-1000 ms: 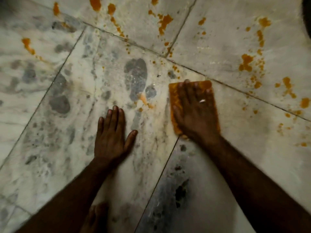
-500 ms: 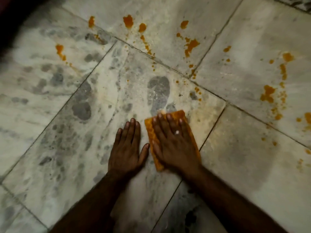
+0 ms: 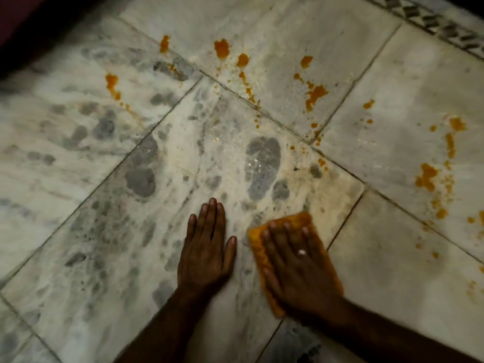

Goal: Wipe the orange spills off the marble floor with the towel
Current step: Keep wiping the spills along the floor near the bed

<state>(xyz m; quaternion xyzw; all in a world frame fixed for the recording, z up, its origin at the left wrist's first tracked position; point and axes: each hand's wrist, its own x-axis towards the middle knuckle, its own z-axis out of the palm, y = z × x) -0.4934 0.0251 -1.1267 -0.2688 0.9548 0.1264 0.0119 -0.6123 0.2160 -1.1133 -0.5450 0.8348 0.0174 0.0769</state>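
My right hand [image 3: 296, 268] lies flat on a folded towel [image 3: 294, 220] stained orange, pressing it onto the marble floor [image 3: 125, 258] near a tile joint. Just left of the towel, my left hand [image 3: 207, 252] rests flat on the floor with fingers together, holding nothing. Orange spills lie beyond the hands: a splatter [image 3: 315, 94] at top centre, blobs [image 3: 222, 48] above it, a streak [image 3: 112, 82] at upper left, and a scattered patch [image 3: 427, 176] at right. The tile right in front of the hands shows only faint yellowish smears.
A dark patterned border strip [image 3: 429, 19] runs along the top right. A dark edge [image 3: 31, 30] shades the top left corner. Grey veined patches [image 3: 263, 169] mark the central tile. Small orange drops [image 3: 322, 162] follow the tile joint.
My right hand slid the towel left over the small orange spot by the grey patch, then back right and nearer me; that spot is gone. The left hand stayed planted.
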